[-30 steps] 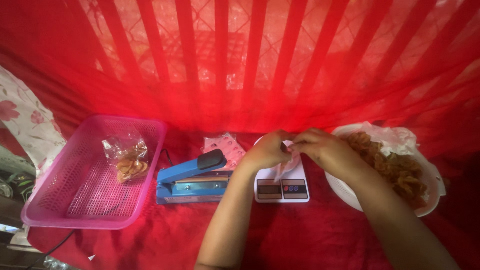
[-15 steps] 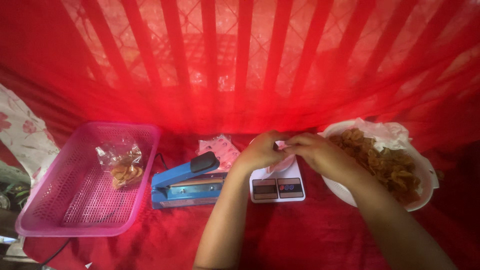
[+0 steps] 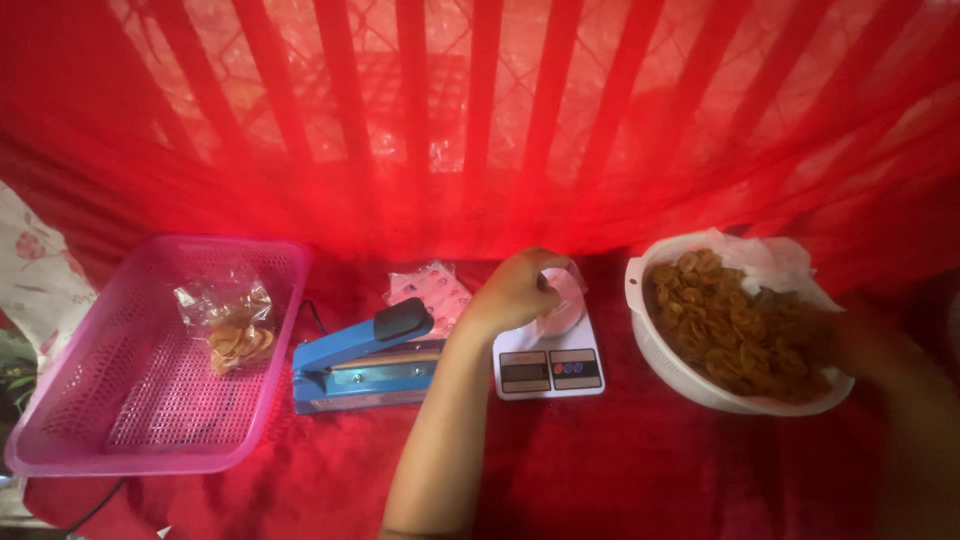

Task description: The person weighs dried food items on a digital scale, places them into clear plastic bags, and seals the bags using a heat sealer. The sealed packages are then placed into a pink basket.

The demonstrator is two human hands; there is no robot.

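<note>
My left hand (image 3: 515, 290) rests over the white kitchen scale (image 3: 550, 360) and pinches a small clear plastic bag (image 3: 562, 300) held open on its platform. My right hand (image 3: 868, 345) is blurred at the right rim of a white bowl (image 3: 700, 385) heaped with brown fried chips (image 3: 735, 325); whether it holds any chips cannot be made out. A blue heat sealer (image 3: 365, 362) lies just left of the scale.
A pink plastic basket (image 3: 120, 400) at the left holds one sealed clear bag of chips (image 3: 232, 328). A stack of pinkish empty bags (image 3: 432, 288) lies behind the sealer. Red cloth covers the table, and a red curtain hangs behind it. Flowered fabric (image 3: 35, 275) shows at the far left.
My right hand has left the bag on the scale and moved right to the bowl of chips. My left hand stays on the bag.
</note>
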